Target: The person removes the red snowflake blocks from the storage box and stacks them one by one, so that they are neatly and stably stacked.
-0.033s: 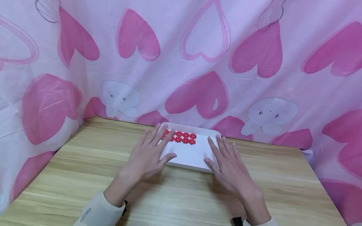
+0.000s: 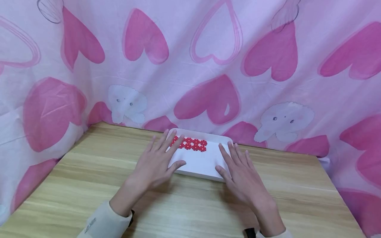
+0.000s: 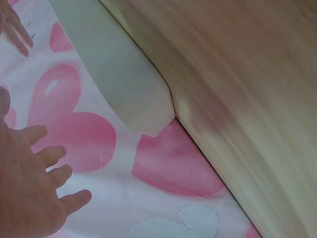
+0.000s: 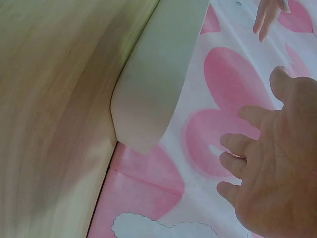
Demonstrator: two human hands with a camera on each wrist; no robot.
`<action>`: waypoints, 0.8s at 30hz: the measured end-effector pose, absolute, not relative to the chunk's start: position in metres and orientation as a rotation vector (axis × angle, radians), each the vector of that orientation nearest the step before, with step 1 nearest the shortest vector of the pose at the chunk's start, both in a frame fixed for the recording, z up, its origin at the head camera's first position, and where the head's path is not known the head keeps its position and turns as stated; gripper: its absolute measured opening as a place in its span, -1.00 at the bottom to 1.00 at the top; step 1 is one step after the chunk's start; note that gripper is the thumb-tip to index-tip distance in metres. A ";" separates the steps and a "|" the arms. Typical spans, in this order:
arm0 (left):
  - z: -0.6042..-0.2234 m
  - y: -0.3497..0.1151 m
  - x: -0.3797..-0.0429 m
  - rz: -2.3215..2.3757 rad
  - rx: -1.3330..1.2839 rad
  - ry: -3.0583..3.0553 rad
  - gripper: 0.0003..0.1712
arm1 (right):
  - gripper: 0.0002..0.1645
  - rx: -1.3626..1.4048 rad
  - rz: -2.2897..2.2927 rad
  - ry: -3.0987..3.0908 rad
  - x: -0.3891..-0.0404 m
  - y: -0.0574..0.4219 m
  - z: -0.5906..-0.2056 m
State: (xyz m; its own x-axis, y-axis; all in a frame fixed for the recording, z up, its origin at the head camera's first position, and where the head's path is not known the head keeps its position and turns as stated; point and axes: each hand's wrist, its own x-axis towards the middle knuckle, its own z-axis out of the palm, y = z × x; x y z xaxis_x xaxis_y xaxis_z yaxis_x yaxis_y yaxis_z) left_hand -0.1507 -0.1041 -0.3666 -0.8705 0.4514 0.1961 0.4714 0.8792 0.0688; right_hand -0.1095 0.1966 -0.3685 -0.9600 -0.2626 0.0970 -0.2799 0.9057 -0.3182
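Observation:
A shallow white tray (image 2: pixel 199 165) lies toward the back of the table. Several red flower-shaped pieces (image 2: pixel 194 144) sit in two rows along its far left part; the left hand's fingers cover their left end. My left hand (image 2: pixel 153 162) is held over the tray's left end, fingers spread, palm down, gripping nothing. Over the right end is my right hand (image 2: pixel 242 175), its fingers likewise extended and without anything in them. Both wrist views show the tray's outer wall (image 3: pixel 119 74) apart from the left palm (image 3: pixel 29 183) and the right palm (image 4: pixel 277 168).
The tray stands on a wood-grain table (image 2: pixel 184 205). Behind the table's far edge hangs a pink curtain (image 2: pixel 178 72) printed with hearts and pale cartoon animals; it also runs along the left and right sides.

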 end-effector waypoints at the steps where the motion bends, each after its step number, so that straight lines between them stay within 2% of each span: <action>1: -0.366 -0.104 -0.150 -0.173 -0.713 -2.874 -0.03 | -0.11 0.429 0.518 -3.015 -0.109 0.197 -0.367; 24: -0.360 -0.109 -0.144 -0.318 -0.716 -2.916 -0.03 | -0.11 0.438 0.568 -2.982 -0.103 0.198 -0.366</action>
State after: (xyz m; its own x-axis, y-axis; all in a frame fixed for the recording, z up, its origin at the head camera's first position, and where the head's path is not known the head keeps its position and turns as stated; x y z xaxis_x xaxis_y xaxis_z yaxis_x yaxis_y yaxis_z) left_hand -0.1440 -0.1091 -0.3605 -0.8805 0.4433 0.1679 0.4691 0.8659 0.1738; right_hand -0.1028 0.1977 -0.3658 -0.9565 -0.2635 0.1251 -0.2910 0.8909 -0.3487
